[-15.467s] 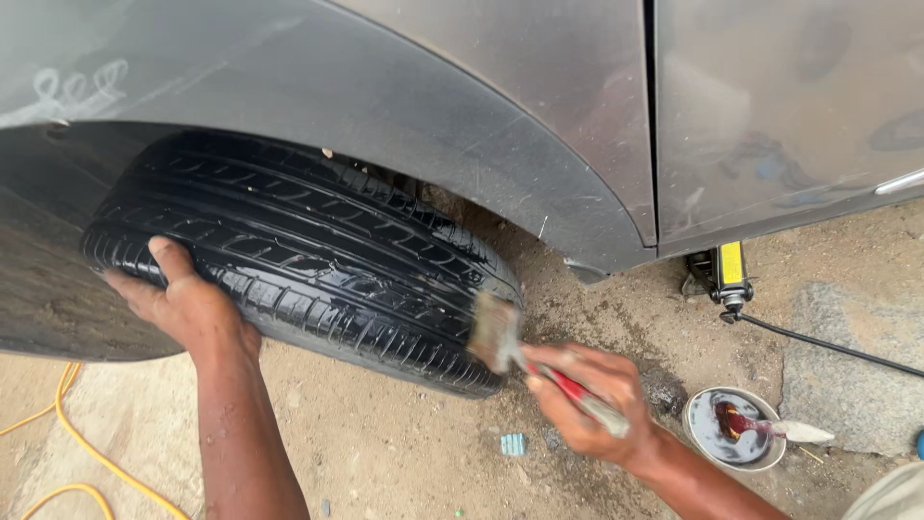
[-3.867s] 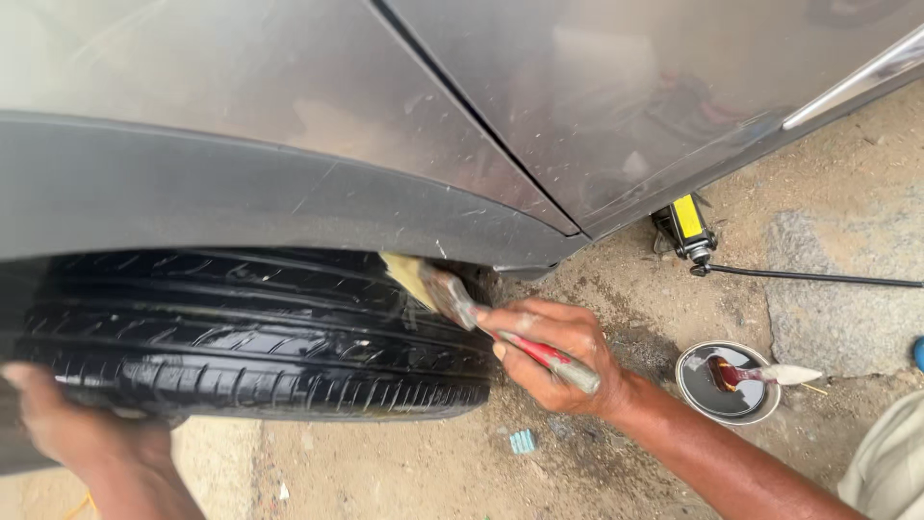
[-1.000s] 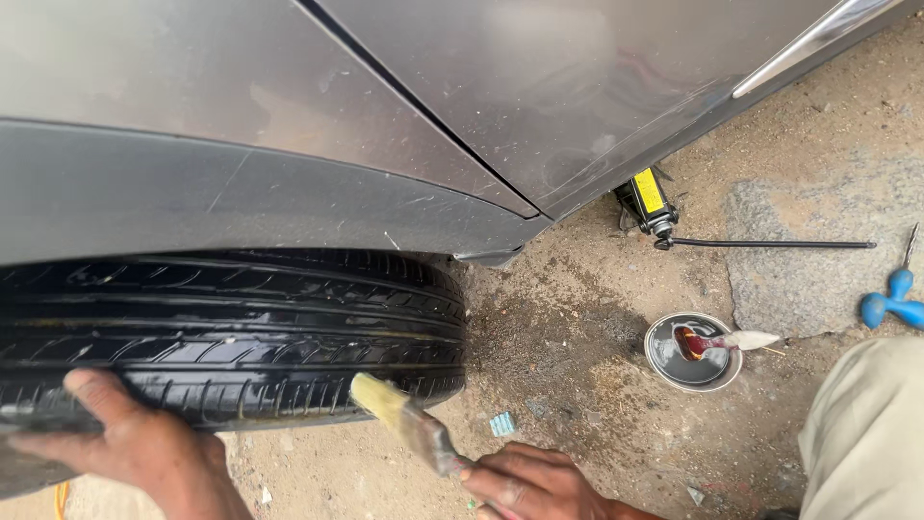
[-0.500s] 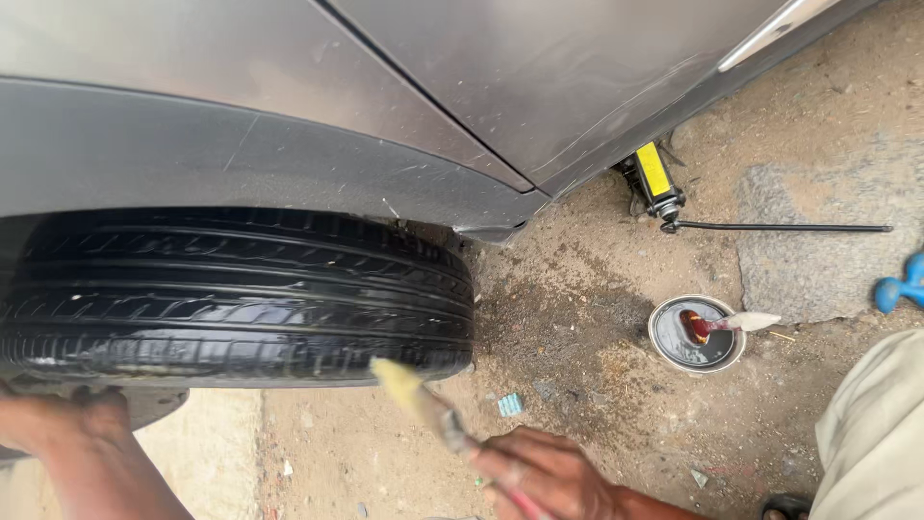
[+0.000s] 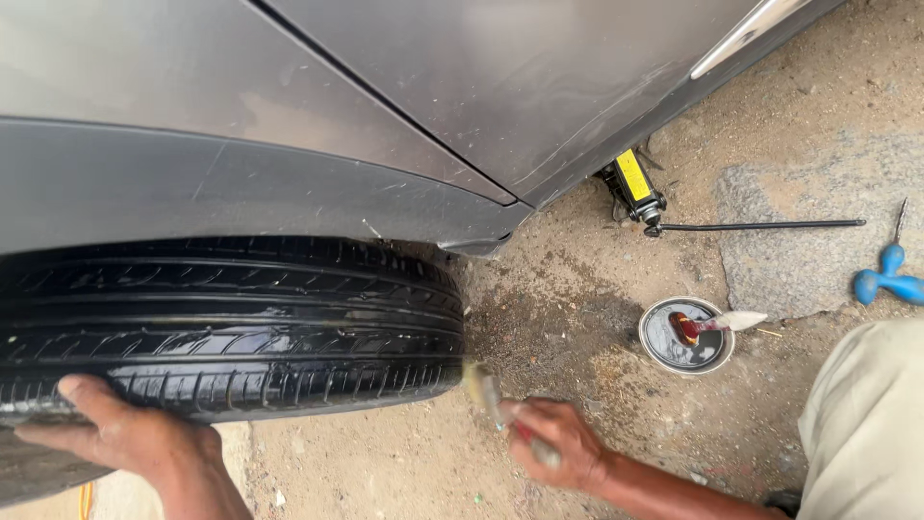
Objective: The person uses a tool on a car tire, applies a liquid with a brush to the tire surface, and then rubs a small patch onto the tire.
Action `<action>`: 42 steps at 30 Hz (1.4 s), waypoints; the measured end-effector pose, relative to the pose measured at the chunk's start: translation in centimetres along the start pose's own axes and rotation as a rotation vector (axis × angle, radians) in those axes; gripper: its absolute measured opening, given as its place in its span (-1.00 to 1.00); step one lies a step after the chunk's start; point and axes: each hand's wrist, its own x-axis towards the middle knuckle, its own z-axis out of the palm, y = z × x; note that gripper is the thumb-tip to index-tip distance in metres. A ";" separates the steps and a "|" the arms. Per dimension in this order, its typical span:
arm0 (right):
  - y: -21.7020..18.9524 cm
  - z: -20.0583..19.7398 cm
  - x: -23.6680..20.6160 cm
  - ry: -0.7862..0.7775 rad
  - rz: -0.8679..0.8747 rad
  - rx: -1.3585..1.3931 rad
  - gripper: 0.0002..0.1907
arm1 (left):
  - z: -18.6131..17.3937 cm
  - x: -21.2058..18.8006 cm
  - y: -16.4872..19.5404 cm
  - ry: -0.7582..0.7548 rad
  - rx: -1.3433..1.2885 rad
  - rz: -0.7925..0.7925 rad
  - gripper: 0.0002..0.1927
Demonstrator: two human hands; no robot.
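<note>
left hand [image 5: 130,438] spread flat, thumb raised; right hand [image 5: 553,445] curled shut in a fist, forearm extended, blurred.

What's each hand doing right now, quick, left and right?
Left hand: fingers spread, pressed flat on the tyre tread, gripping nothing.
Right hand: closed around the paintbrush handle, bristles near the tyre's lower edge.
</note>
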 end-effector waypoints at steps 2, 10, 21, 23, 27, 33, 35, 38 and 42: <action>-2.0 0.8 0.3 0.059 -0.127 0.077 -0.51 | -0.3 -0.1 0.1 -0.003 -0.049 -0.034 -0.18; -2.8 0.5 -0.3 -0.112 -0.080 0.145 -0.59 | 0.3 1.7 2.2 0.018 0.069 -0.051 -0.42; 0.7 -1.2 -2.9 -0.067 0.048 0.075 -0.62 | 1.4 7.0 5.9 -0.059 -0.003 -0.428 -0.33; 0.2 -0.7 -2.9 -0.058 0.012 0.075 -0.67 | 1.5 7.8 6.1 0.002 -0.108 -0.431 -0.32; -0.8 0.5 -1.9 -0.040 -0.086 0.062 -0.86 | 1.3 8.7 5.7 0.095 -0.232 -0.346 -0.41; -3.8 3.6 0.6 0.025 -0.226 0.178 -0.66 | 2.0 8.3 5.3 0.071 -0.102 -0.402 -0.40; -4.0 3.6 0.4 0.033 -0.266 0.149 -0.69 | 2.4 7.6 5.3 0.001 -0.104 -0.415 -0.40; -2.5 1.9 -0.8 -0.026 -0.138 0.178 -0.77 | 2.0 7.0 5.1 -0.033 -0.086 -0.430 -0.41; 1.4 -0.7 -1.3 -0.144 0.173 0.034 -0.77 | 1.0 7.1 4.6 -0.001 -0.003 -0.435 -0.41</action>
